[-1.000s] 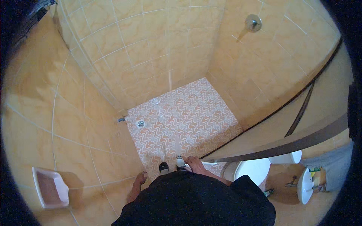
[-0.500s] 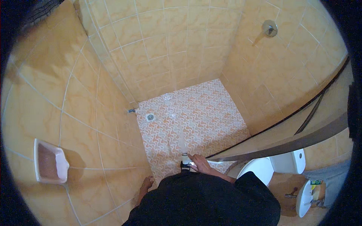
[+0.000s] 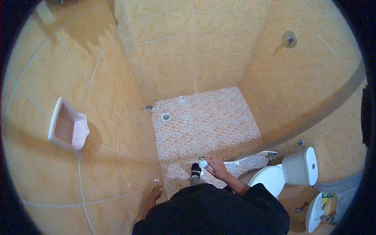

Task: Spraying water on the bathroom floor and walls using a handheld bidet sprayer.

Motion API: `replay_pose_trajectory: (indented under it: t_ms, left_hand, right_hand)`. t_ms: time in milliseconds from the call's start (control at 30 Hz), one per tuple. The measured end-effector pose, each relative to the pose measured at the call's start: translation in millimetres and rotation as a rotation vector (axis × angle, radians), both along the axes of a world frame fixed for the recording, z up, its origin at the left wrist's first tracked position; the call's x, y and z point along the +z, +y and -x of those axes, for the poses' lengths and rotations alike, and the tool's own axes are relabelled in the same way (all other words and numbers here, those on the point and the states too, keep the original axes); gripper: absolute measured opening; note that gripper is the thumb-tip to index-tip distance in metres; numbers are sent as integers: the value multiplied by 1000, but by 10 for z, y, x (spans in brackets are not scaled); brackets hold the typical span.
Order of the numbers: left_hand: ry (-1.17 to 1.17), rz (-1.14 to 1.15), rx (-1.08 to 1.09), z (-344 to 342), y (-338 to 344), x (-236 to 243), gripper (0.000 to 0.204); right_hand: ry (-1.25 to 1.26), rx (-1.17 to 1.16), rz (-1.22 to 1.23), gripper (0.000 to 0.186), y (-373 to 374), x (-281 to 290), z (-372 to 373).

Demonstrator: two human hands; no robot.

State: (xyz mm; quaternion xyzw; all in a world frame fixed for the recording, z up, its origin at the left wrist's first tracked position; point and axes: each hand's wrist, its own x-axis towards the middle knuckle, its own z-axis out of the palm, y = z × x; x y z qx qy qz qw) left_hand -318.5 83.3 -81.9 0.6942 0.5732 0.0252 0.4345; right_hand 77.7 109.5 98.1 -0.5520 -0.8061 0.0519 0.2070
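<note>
Low in front of me, my right hand [image 3: 217, 168] is closed round a white hand-held sprayer [image 3: 202, 163]. A thin jet of water [image 3: 197, 94] leaves its nozzle toward the far wall. From the sprayer a white hose [image 3: 243, 159] runs right to a fitting [image 3: 270, 154] near the toilet. My left hand [image 3: 157, 192] hangs beside the left wall, apart from the sprayer; its fingers are too small and dim to read. A foot in a dark sandal [image 3: 196, 170] shows just left of the sprayer.
A patterned tile floor [image 3: 231, 117] holds a drain [image 3: 166, 117]. Yellow tiled walls [image 3: 164, 58] surround it. A pink soap dish [image 3: 80, 133] juts from the left wall. On the right stand a white toilet [image 3: 299, 166] and a small sink [image 3: 313, 213]. A round fixture [image 3: 290, 39] is on the right wall.
The view has shifted, with the room sitting further right. The dark-edged sheet at the right is out of sight, showing the hose and wall. The water jet now shows more clearly against the far wall.
</note>
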Motion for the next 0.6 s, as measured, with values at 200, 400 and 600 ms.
replay_pose_trajectory:
  t_ms: [200,400,600]
  left_hand:
    - [41,11,-59,-2,-253,131,39]
    - [9,-18,-152,92,-444,-6,37]
    - [-71,-60,-99,51,-598,27,36]
  right_hand:
    - [-29,40,-56,48,-121,113,-21]
    - [-112,78,-76,47,-264,299,-2]
    - [-104,146,-115,49,-373,347,37]
